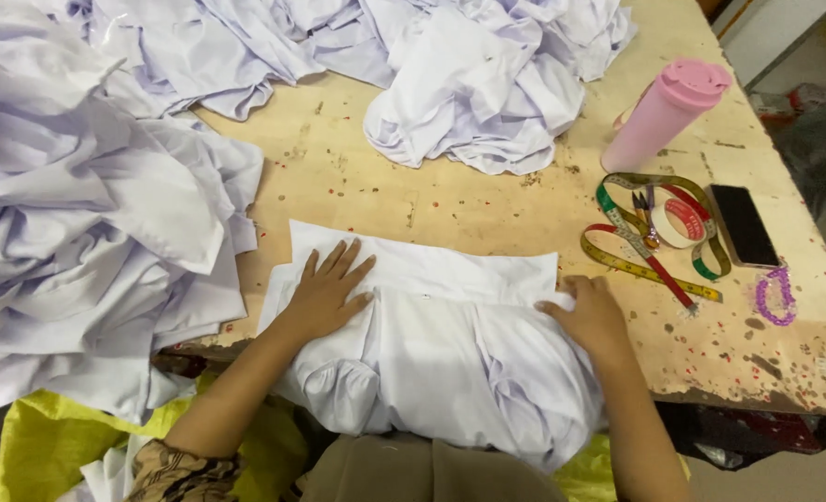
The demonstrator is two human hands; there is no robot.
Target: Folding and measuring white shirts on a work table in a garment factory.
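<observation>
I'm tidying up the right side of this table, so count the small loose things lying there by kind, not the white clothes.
Pink tumbler: 1
Measuring tape: 1
Tape roll: 1
Snips: 1
Black phone: 1
Purple bead bracelet: 1
Total: 6

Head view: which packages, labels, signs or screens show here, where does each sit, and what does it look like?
Phone: right side of the table, flat, dark rectangular screen, unlit.
Tape roll: left of the phone, round, white with a red printed label face.
Yellow plastic bag: below the table's near edge, crumpled.
No signs in view.
</observation>
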